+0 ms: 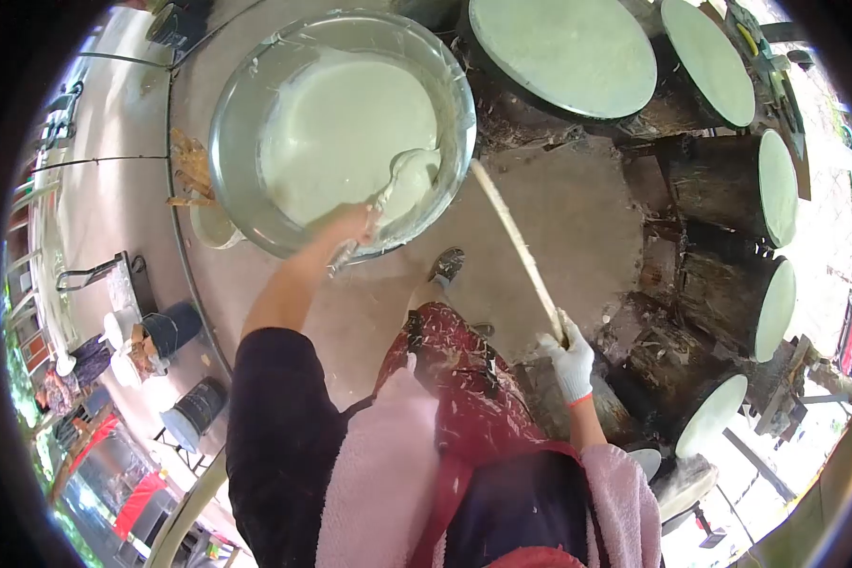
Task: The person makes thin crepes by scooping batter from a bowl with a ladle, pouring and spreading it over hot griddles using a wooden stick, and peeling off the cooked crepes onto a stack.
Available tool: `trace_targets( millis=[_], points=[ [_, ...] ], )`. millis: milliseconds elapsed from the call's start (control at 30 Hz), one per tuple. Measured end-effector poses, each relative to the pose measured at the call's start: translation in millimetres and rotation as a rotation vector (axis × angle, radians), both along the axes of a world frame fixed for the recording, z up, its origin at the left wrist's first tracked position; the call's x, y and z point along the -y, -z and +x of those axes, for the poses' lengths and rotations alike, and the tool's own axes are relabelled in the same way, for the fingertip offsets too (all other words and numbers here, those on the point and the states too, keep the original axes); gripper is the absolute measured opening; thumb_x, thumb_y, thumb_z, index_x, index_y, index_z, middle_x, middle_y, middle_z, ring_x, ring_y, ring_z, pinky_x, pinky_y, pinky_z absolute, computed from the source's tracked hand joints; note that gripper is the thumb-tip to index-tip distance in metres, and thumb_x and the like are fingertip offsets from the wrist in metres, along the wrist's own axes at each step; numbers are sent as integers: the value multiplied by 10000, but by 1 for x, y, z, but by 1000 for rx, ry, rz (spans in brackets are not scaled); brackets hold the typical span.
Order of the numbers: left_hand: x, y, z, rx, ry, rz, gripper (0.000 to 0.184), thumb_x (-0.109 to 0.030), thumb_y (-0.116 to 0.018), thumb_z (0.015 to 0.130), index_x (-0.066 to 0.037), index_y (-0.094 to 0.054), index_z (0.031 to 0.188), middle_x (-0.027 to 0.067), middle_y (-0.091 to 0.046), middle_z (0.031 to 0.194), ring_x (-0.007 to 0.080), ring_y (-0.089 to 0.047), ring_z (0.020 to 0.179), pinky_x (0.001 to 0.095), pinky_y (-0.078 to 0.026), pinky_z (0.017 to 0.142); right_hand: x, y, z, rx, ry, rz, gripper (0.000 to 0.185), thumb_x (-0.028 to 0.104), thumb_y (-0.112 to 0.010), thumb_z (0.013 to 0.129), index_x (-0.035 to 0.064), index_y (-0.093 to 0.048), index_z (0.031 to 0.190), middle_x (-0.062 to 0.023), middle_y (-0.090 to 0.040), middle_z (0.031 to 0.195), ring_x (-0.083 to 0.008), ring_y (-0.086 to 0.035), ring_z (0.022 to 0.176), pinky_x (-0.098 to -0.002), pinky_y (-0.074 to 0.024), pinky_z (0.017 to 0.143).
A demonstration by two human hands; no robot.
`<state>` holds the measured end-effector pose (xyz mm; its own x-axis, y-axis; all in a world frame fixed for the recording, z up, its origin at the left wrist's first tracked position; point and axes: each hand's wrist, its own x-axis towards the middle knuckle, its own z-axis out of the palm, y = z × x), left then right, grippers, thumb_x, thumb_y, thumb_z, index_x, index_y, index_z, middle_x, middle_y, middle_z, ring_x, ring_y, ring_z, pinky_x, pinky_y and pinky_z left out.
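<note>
Several dark cylinders (715, 185) with pale round tops curve along the right of a brown floor (568, 194). Wide metal basin (221, 133) of white liquid (341, 123) ahead; left hand (350, 227), blurred, grips a coated ladle (412, 180) within its rim. Gloved right hand (570, 362) grasps a pale stick (519, 239). Dark bucket (172, 329) at far left.

Creamy white liquid (336, 128) in a silvery basin (239, 142), a scoop (413, 173) smeared white, pale tan stick (516, 237), white glove (572, 367) edged orange-red, deep red garment (454, 393) speckled pale, pink towel (383, 464), black sleeve (279, 407), greenish-white rounds (563, 52) against dark brown drums (715, 189)!
</note>
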<state>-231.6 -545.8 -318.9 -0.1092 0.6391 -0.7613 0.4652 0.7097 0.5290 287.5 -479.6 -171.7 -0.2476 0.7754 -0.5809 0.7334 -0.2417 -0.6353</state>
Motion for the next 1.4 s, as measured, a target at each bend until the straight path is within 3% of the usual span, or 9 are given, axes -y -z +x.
trace_targets(
  millis=[133, 367, 533, 600, 700, 933, 1067, 1267, 1400],
  points=[
    [56, -32, 97, 630, -851, 17, 369, -459, -540, 972, -98, -589, 912, -14, -468, 590, 124, -407, 435, 255, -375, 435, 40, 23, -18, -13, -137, 72, 570, 414, -642, 905, 101, -546, 1372, -177, -663, 1202, -227, -665, 1066, -332, -492, 912],
    [86, -5, 181, 2085, -889, 376, 350, -421, -466, 1006, -93, -561, 927, -42, -467, 594, 97, -365, 473, 234, -345, 456, 110, 17, -17, -269, -32, -457, 486, 270, -607, 964, 44, -523, 1386, -106, -639, 1234, -153, -575, 1131, -263, -415, 996],
    [65, -226, 218, 911, -1394, 528, 142, -187, -494, 991, -66, -510, 918, -59, -421, 578, 57, -391, 441, 213, -346, 510, 131, -4, 18, -424, -88, -335, 470, 183, -601, 966, -7, -509, 1386, -75, -590, 1317, -124, -517, 1189, -251, -372, 1036],
    [75, -279, 209, 962, -1438, 536, 172, -192, -467, 1013, -43, -528, 953, -61, -425, 571, 49, -388, 426, 211, -305, 484, 129, -32, 20, -481, -90, -245, 472, 154, -597, 958, -17, -502, 1388, -73, -579, 1336, -122, -511, 1198, -252, -367, 1040],
    [99, -326, 171, 2120, -988, 481, 196, -185, -436, 1033, -19, -528, 982, -64, -391, 555, 52, -370, 399, 224, -264, 456, 120, -88, 23, -552, -85, -35, 480, 89, -589, 933, -19, -498, 1392, -84, -566, 1356, -134, -497, 1222, -275, -355, 1059],
    [-4, -360, 82, 1379, -1063, 798, 201, -182, -382, 1053, -32, -475, 960, -30, -350, 578, 39, -333, 386, 232, -270, 488, 111, -88, 55, -692, 581, 134, 541, 84, -579, 957, 32, -413, 1470, 42, -600, 1049, 8, -432, 690, -154, -374, 595],
    [-28, -376, 137, 402, -749, 917, 270, -251, -501, 1019, -4, -531, 912, -47, -364, 563, 60, -366, 416, 218, -270, 401, 118, -72, 94, -742, 791, 182, 576, 83, -592, 956, 14, -373, 1484, -38, -563, 1317, -16, -502, 800, -162, -424, 680],
    [-82, -381, 206, 657, -288, 636, 335, -308, -465, 1035, 2, -533, 926, -51, -360, 571, 65, -335, 376, 237, -253, 358, 152, -46, 128, -600, 1081, 196, 422, 103, -582, 963, -49, -525, 1353, -68, -608, 1272, -105, -580, 1050, -235, -456, 911],
    [-137, -350, 292, 1032, -102, 56, 338, -306, -418, 1053, 13, -508, 984, -58, -370, 574, 53, -300, 322, 236, -256, 368, 200, -9, 153, -511, 1207, 456, 411, 100, -586, 966, -15, -536, 1357, -10, -635, 1141, -42, -527, 866, -186, -423, 738]
  ],
)
